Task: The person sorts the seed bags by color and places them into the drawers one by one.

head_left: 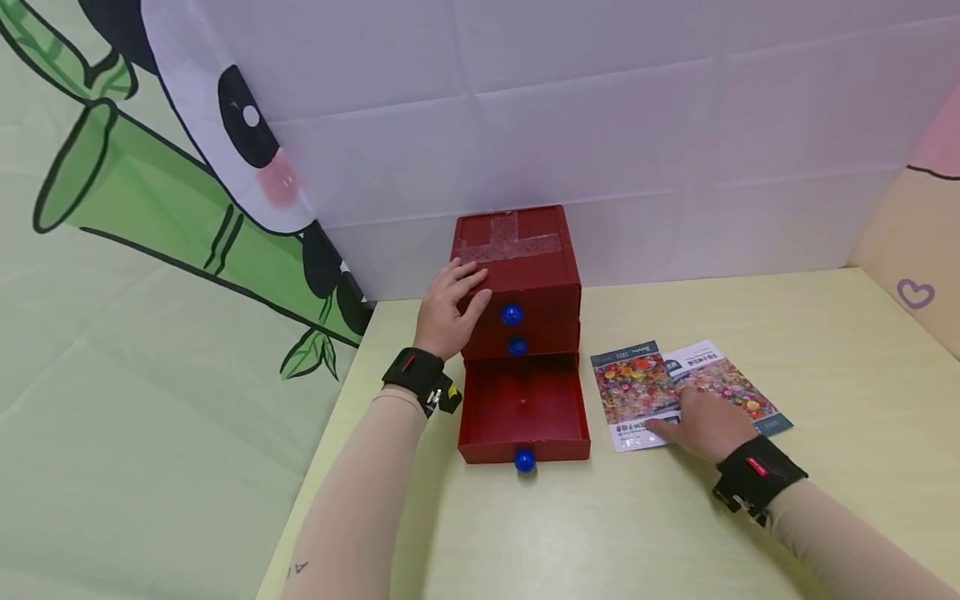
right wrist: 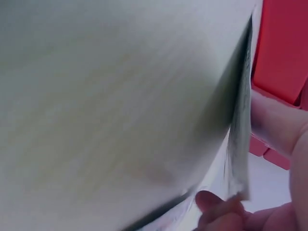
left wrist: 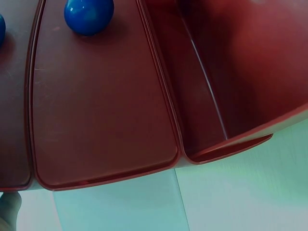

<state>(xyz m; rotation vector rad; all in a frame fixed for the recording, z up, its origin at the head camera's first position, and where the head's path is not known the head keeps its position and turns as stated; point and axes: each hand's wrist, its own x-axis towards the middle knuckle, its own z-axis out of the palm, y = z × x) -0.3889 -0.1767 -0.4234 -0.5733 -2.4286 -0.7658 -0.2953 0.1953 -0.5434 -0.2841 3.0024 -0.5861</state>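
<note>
My left hand rests on the upper left edge of a small red drawer cabinet, its fingers extended over the top. Blue ball knobs mark the drawer fronts, and one blue knob shows close up in the left wrist view. The bottom drawer is pulled out with nothing in it. To the right, my right hand pinches the edge of a flower seed packet between thumb and fingers. A second flower seed packet overlaps beside it, partly hidden by the hand. The packet's raised edge shows by the thumb in the right wrist view.
Everything stands on a pale wooden table. Clear tape crosses the cabinet's top. A white cloth backdrop rises right behind the cabinet, and a printed green bamboo panel hangs along the left side.
</note>
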